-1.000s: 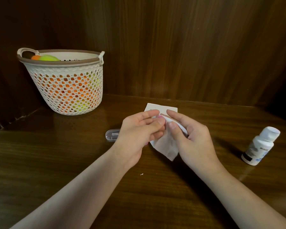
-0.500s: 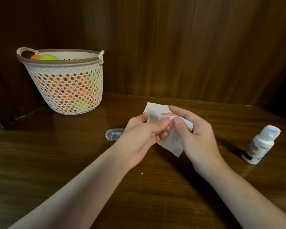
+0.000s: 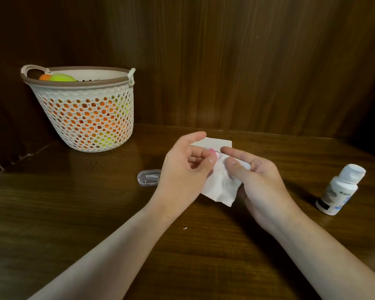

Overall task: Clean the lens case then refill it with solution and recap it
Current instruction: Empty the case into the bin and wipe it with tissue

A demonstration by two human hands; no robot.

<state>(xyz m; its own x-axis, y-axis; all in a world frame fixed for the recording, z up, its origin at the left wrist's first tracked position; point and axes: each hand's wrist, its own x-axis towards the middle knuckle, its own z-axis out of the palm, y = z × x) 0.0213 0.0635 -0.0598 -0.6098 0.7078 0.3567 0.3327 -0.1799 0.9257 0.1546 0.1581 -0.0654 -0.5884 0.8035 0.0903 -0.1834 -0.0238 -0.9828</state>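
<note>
My left hand (image 3: pixel 185 169) pinches a small pink piece (image 3: pixel 212 151), apparently part of the lens case, between thumb and fingers; most of it is hidden. My right hand (image 3: pixel 258 180) holds a white tissue (image 3: pixel 220 185) against it, thumb pressed into the paper and forefinger stretched out above. Both hands hover just above the wooden table (image 3: pixel 74 213). A white solution bottle (image 3: pixel 339 190) with its cap on stands at the right, apart from both hands.
A clear plastic box (image 3: pixel 148 177) with small tweezers inside lies just left of my left hand. A white perforated basket (image 3: pixel 85 109) of orange and yellow balls stands at the back left. Dark wooden panels close off the back.
My hands have shifted slightly right and turned around the pink piece. The tissue has been worked lower, and my right forefinger now points out straight.
</note>
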